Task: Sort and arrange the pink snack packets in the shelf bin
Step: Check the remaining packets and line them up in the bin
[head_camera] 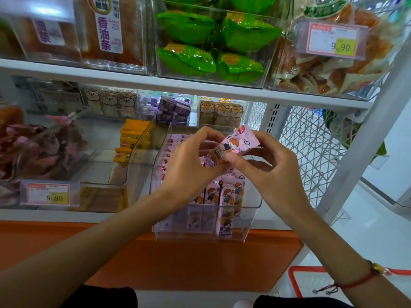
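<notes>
A clear plastic shelf bin [249,221] sticks out over the shelf's front edge, holding several pink snack packets [229,196] printed with a cartoon child, standing upright in rows. Both hands are raised over the bin's middle. One pink packet [235,144] is held tilted between them: my right hand [269,172] pinches its lower end, and my left hand [189,161] grips it from the left, fingers curled. More pink packets under my left hand are partly hidden.
Left of the bin is another clear bin with orange packets [131,141]. A price tag [50,193] reads 9.90. Green packets [206,41] fill a bin on the shelf above. A white wire rack [311,147] stands at right, a red basket [311,283] below.
</notes>
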Available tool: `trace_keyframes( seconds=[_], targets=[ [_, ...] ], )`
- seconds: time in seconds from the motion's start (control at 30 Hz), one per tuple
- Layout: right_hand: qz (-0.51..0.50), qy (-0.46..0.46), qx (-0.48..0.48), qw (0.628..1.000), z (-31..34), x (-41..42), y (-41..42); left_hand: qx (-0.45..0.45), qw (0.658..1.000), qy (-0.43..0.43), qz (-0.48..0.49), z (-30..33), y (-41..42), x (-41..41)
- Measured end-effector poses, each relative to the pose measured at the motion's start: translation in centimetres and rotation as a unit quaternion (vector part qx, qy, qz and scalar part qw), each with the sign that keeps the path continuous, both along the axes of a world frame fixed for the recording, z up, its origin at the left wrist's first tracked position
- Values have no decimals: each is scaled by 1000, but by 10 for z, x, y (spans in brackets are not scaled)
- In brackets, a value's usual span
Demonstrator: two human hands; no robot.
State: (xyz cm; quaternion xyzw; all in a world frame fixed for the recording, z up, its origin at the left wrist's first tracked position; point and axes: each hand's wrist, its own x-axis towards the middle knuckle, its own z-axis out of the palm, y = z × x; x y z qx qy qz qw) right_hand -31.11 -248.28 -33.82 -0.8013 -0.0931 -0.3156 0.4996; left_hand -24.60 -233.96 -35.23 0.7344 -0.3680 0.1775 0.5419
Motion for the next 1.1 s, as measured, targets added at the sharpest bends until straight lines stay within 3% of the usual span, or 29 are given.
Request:
trace_keyframes(
  seconds=[0.1,0.23,0.4,0.53,0.67,0.77,0.9,1.03,1.1],
  targets=[
    [-5,21,-4,1000,-1,2,-4,48,996,64,-38,2,1,3],
    [44,69,64,995,-2,7,-12,64,966,207,-138,5,4,5],
    [28,97,62,993,3,4,-29,46,975,178,-129,1,-3,2],
    [-6,65,132,989,17,-2,-55,140,980,117,-76,1,2,13],
    [-22,118,-27,992,19,-5,-62,294,953,39,-60,-8,1,18],
    [-11,145,-208,967,22,-3,-53,364,930,-56,10,-18,-4,19],
    [-49,107,-501,857,16,12,-37,376,922,-78,43,-20,-8,19],
    [-94,92,-636,761,7,33,-32,368,926,-77,48,-21,-6,19],
    [-93,103,-659,739,-2,38,-30,358,929,-81,47,-22,-5,18]
  ],
)
